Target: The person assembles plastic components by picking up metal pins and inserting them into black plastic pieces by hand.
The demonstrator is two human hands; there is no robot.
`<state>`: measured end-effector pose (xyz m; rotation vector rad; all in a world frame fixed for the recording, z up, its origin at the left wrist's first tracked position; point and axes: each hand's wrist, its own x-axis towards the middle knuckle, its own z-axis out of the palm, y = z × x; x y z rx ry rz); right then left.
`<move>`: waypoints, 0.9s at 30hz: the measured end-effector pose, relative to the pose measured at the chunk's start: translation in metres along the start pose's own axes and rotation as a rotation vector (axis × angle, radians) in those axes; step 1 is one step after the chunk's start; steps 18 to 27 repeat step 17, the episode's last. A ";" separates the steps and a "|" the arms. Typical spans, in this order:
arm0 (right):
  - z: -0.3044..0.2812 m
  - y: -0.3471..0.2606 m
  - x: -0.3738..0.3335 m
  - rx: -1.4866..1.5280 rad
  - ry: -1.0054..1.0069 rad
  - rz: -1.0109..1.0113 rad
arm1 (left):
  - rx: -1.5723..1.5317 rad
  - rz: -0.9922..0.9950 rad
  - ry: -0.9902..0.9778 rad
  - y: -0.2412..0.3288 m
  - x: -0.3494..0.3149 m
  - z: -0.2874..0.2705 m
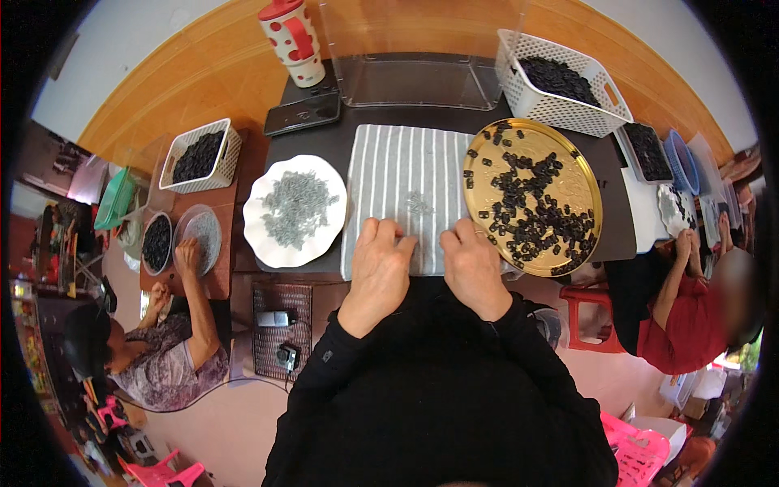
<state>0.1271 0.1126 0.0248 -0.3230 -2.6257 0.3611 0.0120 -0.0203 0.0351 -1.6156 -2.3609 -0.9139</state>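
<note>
My left hand point(378, 266) rests on the near edge of a grey-and-white striped cloth point(377, 166), fingers curled down and thumb toward the middle. My right hand point(473, 268) is closed too, at the cloth's near right edge by the gold tray. What either one pinches, if anything, is hidden beneath the fingers. A small pile of tiny clear-grey pieces point(419, 203) lies on the cloth just beyond my hands. Left of the cloth, a white scalloped plate point(254, 204) carries a heap of similar grey pieces. Many small black parts point(519, 195) are scattered over the round gold tray point(485, 195).
Behind the cloth stand a clear plastic box point(414, 81), a phone point(302, 114) and a red-dotted tumbler point(292, 45). White baskets point(560, 109) of black parts sit at back right and left. Two other people work at side tables, one on each side. A red stool point(588, 316) stands at right.
</note>
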 end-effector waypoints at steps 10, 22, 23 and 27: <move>0.002 0.006 -0.009 1.129 -0.051 0.368 | -0.838 -0.298 0.050 0.006 -0.011 0.007; 0.001 -0.003 -0.008 1.195 -0.095 0.385 | -1.047 -0.412 0.080 0.012 -0.017 0.007; 0.001 -0.003 -0.008 1.195 -0.095 0.385 | -1.047 -0.412 0.080 0.012 -0.017 0.007; 0.001 -0.003 -0.008 1.195 -0.095 0.385 | -1.047 -0.412 0.080 0.012 -0.017 0.007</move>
